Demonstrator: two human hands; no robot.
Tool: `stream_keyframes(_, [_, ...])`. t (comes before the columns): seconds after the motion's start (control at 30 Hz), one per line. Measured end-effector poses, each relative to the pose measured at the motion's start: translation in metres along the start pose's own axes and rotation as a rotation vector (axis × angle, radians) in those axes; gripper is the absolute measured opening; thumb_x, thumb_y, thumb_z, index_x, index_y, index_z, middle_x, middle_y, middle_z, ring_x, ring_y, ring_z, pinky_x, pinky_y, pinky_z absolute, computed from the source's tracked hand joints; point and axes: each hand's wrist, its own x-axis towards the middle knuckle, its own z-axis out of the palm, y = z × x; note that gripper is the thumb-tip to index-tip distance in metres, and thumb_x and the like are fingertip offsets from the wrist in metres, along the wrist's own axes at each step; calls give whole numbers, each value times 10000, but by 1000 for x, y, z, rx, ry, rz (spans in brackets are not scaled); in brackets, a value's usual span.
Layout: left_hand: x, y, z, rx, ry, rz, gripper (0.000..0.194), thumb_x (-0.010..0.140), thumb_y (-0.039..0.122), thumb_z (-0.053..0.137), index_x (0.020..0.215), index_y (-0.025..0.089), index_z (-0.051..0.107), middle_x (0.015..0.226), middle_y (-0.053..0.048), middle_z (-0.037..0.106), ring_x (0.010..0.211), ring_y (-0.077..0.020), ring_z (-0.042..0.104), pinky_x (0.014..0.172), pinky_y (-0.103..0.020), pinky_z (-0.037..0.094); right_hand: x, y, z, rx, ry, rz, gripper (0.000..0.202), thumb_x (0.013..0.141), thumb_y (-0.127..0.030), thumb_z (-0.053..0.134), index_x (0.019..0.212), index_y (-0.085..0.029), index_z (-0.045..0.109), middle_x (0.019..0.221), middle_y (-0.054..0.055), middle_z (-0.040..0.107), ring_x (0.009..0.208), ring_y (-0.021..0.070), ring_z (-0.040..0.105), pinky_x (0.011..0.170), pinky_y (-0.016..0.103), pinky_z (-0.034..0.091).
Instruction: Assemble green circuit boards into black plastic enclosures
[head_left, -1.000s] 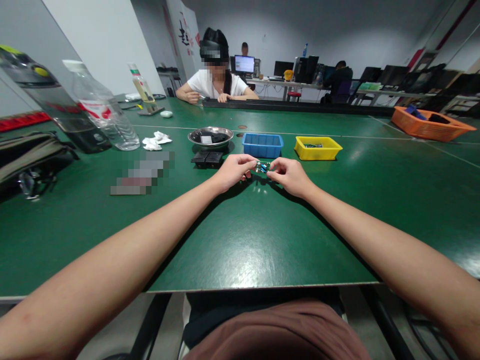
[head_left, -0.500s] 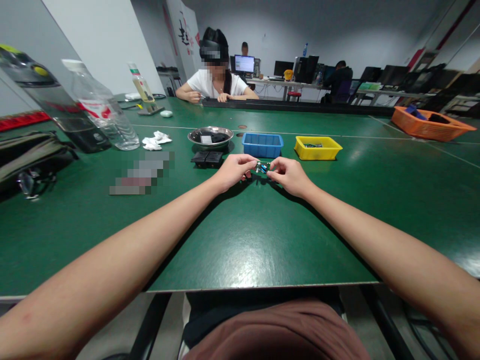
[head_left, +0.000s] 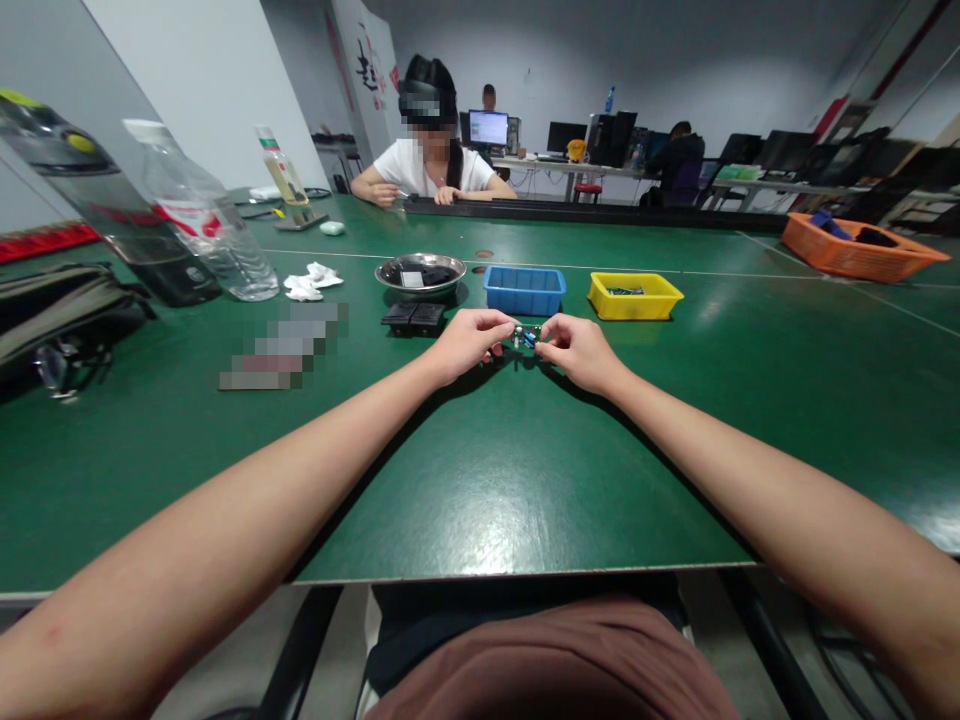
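Note:
A small circuit board (head_left: pixel 528 337) with blue and silvery parts is held just above the green table (head_left: pixel 517 470). My left hand (head_left: pixel 474 342) pinches its left end between thumb and fingers. At the other end, my right hand (head_left: pixel 579 350) grips it the same way. Behind the hands stand a blue bin (head_left: pixel 524 291) and a yellow bin (head_left: pixel 636 297) with small parts inside. Black plastic pieces (head_left: pixel 414 319) lie left of my left hand, in front of a steel bowl (head_left: pixel 420 272) that holds dark pieces and something white.
Bottles (head_left: pixel 214 225), crumpled tissue (head_left: pixel 313 281) and a dark bag (head_left: pixel 60 315) occupy the left side. An orange basket (head_left: pixel 862 248) stands far right. Across the table sits a person in a white top (head_left: pixel 431 165), behind a long black bar (head_left: pixel 555 210).
The circuit board has tilted or turned very slightly between my fingers. Both hands stay in nearly the same place.

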Motion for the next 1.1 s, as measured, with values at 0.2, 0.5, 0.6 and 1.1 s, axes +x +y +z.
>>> stream_keyframes(0.2, [0,1,0,6,-10,12,250,786,317,700,906,102,740,634,2,614,549,-89,511,483,-190,375,0,-1,0,2,-3,5,106,777,-265,677,811,-187,614,660,-2,659,604,152,585,613,257,398])
stream_keyframes(0.5, [-1,0,-1,15,-13,16,262,792,345,715,900,107,731,615,13,603,536,-87,508,492,-198,380,0,-3,-1,-20,-6,14,102,795,-279,660,802,-184,624,633,-10,643,584,145,564,600,256,375])
stream_keyframes(0.6, [0,0,-1,14,-13,24,273,788,358,727,900,109,727,614,12,604,535,-87,509,493,-195,381,0,-4,-1,-16,-10,16,101,800,-280,654,800,-183,623,628,-13,641,581,141,557,598,256,372])
stream_keyframes(1.1, [-5,-3,8,63,28,105,134,853,222,637,861,105,701,650,9,629,515,-73,516,471,-177,379,-3,-1,1,124,9,59,89,758,-254,653,737,-185,601,675,3,634,637,146,572,631,269,436])
